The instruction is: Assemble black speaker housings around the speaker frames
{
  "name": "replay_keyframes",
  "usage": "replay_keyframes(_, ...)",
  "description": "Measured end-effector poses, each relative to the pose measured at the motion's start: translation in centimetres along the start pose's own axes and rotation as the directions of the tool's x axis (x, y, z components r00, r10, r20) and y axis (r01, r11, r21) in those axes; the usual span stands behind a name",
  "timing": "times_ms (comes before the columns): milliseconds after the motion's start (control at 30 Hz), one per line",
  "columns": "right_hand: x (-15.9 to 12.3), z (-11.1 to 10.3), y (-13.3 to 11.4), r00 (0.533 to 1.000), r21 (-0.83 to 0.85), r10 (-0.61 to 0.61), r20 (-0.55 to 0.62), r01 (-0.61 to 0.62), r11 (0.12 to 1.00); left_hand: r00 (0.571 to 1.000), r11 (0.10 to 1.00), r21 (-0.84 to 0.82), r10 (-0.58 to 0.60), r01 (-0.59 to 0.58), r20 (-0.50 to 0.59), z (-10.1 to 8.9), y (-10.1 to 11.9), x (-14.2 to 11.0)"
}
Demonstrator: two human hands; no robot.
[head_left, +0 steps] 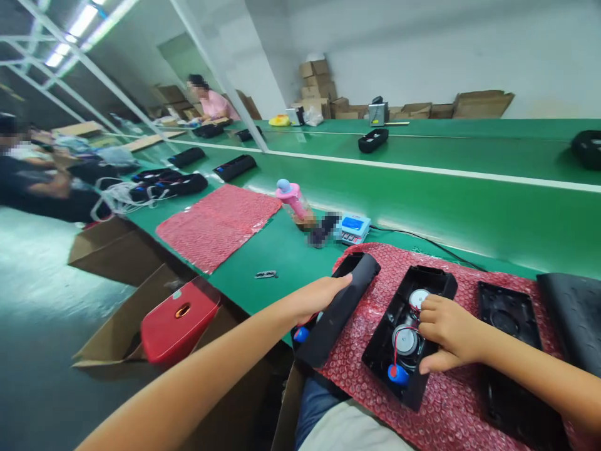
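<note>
Left forearm (201, 369), black casing (342, 319) in left grip (323, 298)

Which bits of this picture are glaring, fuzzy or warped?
In the head view, ceiling lights glare at upper left; the floor shines pale at left; a dark-clothed co-worker looks soft; blocky pixels hide a dark object beside the blue-screened device; the left forearm seems stretched.

Two black speaker housings (345, 313) (382, 341), side-by-side
</note>
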State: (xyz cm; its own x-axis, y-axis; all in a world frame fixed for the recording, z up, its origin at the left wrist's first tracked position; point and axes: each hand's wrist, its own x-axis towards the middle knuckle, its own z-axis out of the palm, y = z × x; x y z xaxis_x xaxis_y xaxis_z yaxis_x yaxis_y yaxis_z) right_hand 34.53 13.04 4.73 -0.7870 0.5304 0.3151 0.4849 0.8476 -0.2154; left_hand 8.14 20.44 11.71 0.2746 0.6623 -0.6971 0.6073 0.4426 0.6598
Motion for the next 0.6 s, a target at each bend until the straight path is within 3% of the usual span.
replay_keyframes(133,-2.7,-0.8,-0.7,0.990,0.031,0.101,0.100,-0.105,0.994,0.983,0.994,-0.065,0.094,-0.085,0.159,2.3,-0.8,0.9)
replay_keyframes(233,-4.0,-1.7,-1.8,0.954,0.023,0.225,0.199,-0.234,0.972,0.970,0.964,0.159,0.192,-0.215,0.150,3.9,-1.5,1.7)
replay_keyframes(333,-4.6,-3.4,-3.1,0.920,0.059,0.331,0.209,-0.350,0.935,0.940,0.822,0.458,0.316,-0.338,0.126,5.1,-2.0,1.7)
replay_keyframes(433,-5.0,-5.0,-4.1,0.908,0.075,0.404,0.111,-0.413,0.907,0.892,0.640,0.670,0.446,-0.377,0.075,6.2,-3.2,1.0)
replay_keyframes(500,-5.7,-5.4,-4.7,0.872,0.011,0.489,0.012,-0.489,0.872,0.803,0.501,0.752,0.593,-0.428,0.062,6.9,-4.5,0.5)
replay_keyframes(533,-6.2,-5.3,-5.1,0.829,-0.040,0.557,-0.046,-0.558,0.829,0.733,0.429,0.781,0.678,-0.453,0.054,7.2,-5.3,0.2)
replay_keyframes(567,-6.7,-4.9,-5.5,0.760,-0.095,0.641,-0.108,-0.649,0.755,0.652,0.362,0.806,0.757,-0.469,0.040,7.3,-6.0,-0.1)
replay_keyframes(600,-7.3,-4.4,-6.1,0.663,-0.145,0.730,-0.165,-0.749,0.647,0.568,0.304,0.825,0.823,-0.476,0.024,7.3,-6.7,-0.4)
